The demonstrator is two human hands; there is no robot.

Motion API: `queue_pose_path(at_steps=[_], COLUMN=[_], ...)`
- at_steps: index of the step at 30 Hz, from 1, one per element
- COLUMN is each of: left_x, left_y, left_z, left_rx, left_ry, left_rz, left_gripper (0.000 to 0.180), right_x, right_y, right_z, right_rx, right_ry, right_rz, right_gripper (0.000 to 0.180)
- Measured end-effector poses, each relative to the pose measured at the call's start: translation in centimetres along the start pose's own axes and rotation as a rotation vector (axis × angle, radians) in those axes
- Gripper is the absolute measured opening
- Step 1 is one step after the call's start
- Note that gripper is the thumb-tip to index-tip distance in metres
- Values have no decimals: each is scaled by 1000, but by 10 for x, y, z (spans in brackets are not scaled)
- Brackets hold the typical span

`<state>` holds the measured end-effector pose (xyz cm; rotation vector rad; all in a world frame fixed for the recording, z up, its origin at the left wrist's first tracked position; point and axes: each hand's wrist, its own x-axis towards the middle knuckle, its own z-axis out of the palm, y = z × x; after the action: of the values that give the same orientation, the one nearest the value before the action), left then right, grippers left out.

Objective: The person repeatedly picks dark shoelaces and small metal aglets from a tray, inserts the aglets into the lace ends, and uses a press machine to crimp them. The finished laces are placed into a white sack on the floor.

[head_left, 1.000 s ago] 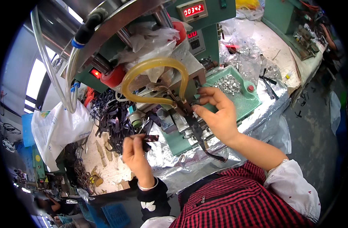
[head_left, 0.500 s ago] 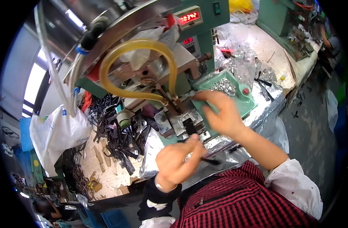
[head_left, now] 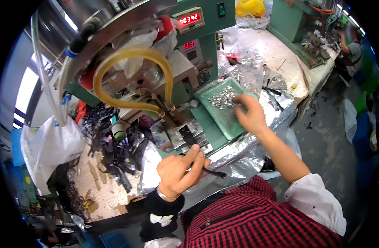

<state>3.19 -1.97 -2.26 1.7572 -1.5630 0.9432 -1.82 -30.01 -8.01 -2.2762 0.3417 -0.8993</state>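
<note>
A black strap [head_left: 187,135] lies with one end on the metal fixture [head_left: 202,134] of a green bench press. My left hand [head_left: 179,170] pinches this strap between thumb and fingers just in front of the fixture, and its loose tail sticks out to the right below the hand. Over the right side of a green tray [head_left: 235,133] is my right hand [head_left: 253,115]. Its index finger and thumb are apart, the fingertips beside a heap of small shiny metal pieces [head_left: 222,98]. Nothing shows between those fingers.
A yellow hose [head_left: 170,78] loops in front of the press above the fixture. Many black straps [head_left: 123,161] are piled at left, near a white plastic bag [head_left: 53,144]. Silver foil [head_left: 276,107] covers the bench edge. Another person [head_left: 353,51] sits at far right.
My right hand has moved right, from beside the fixture to the metal pieces in the tray. My left hand keeps its hold on the strap. The whole view has shifted somewhat.
</note>
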Motion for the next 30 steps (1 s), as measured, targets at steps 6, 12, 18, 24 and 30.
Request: queue_pose_path(at_steps=[6, 12, 18, 24, 30], left_x=[28, 64, 52, 69, 53], left_y=[12, -6, 0, -1, 3], left_z=[-14, -121, -119, -103, -132], left_rx=[-39, -602, -554, -529, -399], left_ry=[-67, -304, -282, -265, -151], left_rz=[-144, -439, -455, -451, -393], left_gripper=[26, 24, 21, 20, 20], right_x=[-23, -14, -28, -22, -44], right_y=[1, -1, -8, -10, -16], right_z=[21, 30, 22, 25, 29], right_rx=[-262, -202, 77, 230, 235], right_ry=[-41, 3, 3, 8, -20], right_rz=[-73, -93, 36, 214, 252], right_gripper=[12, 8, 11, 13, 15])
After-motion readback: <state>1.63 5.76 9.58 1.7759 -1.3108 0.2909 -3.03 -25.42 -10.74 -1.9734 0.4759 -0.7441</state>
